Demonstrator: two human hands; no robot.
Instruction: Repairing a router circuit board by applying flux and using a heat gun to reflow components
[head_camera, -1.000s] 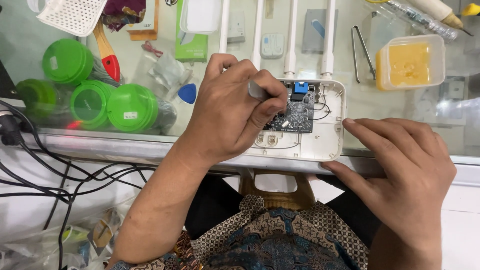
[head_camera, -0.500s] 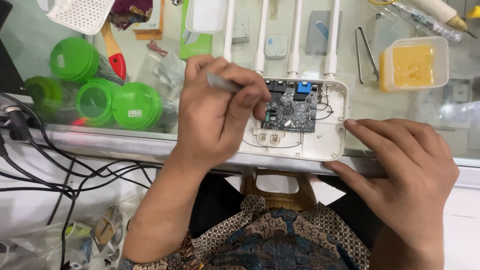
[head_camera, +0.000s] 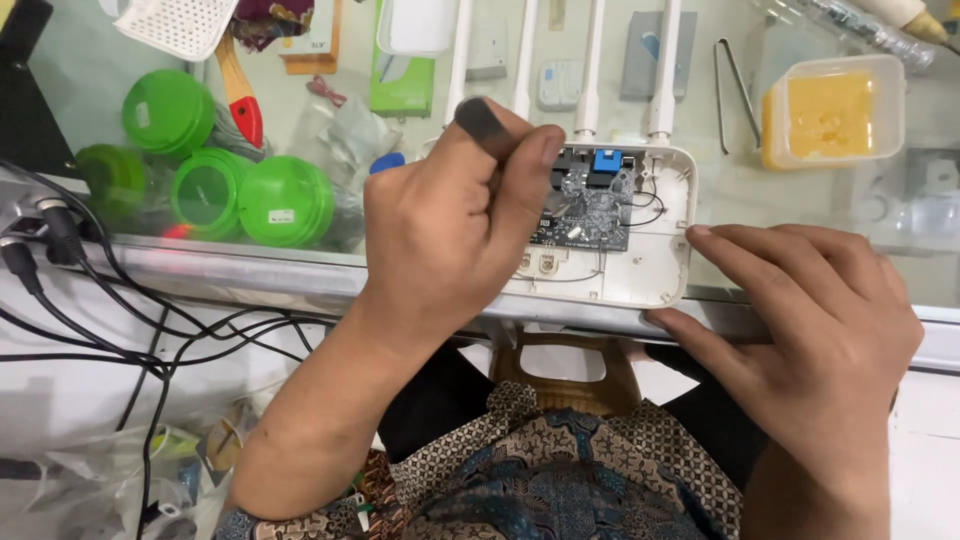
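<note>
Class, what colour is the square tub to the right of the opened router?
The square tub is translucent with yellow contents; the head view shows it.

The opened router casing (head_camera: 650, 270) is white, as are its four antennas (head_camera: 590, 70), and the circuit board (head_camera: 590, 210) inside is dark grey-black with one bright blue component (head_camera: 606, 160) at its top edge. Left of it stand bright green round containers (head_camera: 285, 200), a red-tipped tool with a pale wooden handle (head_camera: 238, 95) and a white perforated basket (head_camera: 175, 25), while black cables (head_camera: 90, 300) run over the white ledge; a clear tub to the right holds yellow-orange material (head_camera: 832, 115). The person's garment (head_camera: 560, 480) carries a brown, cream and dark blue batik pattern, and the left hand's (head_camera: 455, 225) thumb tip is smudged black.
</note>
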